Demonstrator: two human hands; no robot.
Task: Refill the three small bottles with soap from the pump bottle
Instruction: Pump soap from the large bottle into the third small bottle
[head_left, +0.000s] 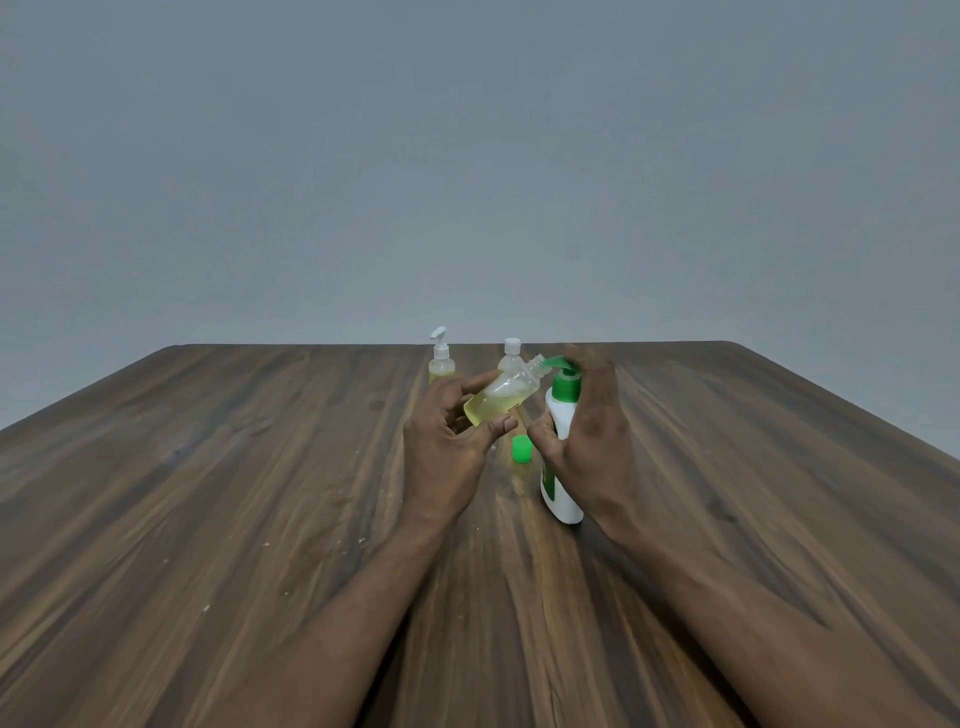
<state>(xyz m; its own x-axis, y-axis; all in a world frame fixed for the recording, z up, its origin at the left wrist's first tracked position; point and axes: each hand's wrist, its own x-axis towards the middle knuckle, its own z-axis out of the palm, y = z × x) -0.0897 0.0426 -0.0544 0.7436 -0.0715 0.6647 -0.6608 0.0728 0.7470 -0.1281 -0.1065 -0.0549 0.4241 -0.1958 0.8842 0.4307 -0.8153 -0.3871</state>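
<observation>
A grey wall (467, 156) is filling the upper half of the view, and a dark wooden table (208, 467) is stretching out beneath both forearms. The white pump bottle (562, 423) is standing upright on the table inside the right hand (592, 431). That hand is wrapping it from the right side, with fingers arching over the green pump head (565, 385) and the thumb pressing against the white body.

Just left of the right hand, the left hand (441, 441) is holding the tilted small bottle (498, 397) off the table, pinching it between thumb below and fingers above. This clear bottle is lying at a slant, partly filled with yellow-green soap, and its uncapped neck is pointing up and right to the green nozzle, right at the right hand's fingertips.

Beyond the left hand, near the far table edge, the small pump-top bottle (441, 361) is standing upright. The white-capped bottle (511, 353) is standing beside it, partly hidden behind the held one. Between the two hands, below the left thumb, a green cap (521, 449) is sitting on the table.
</observation>
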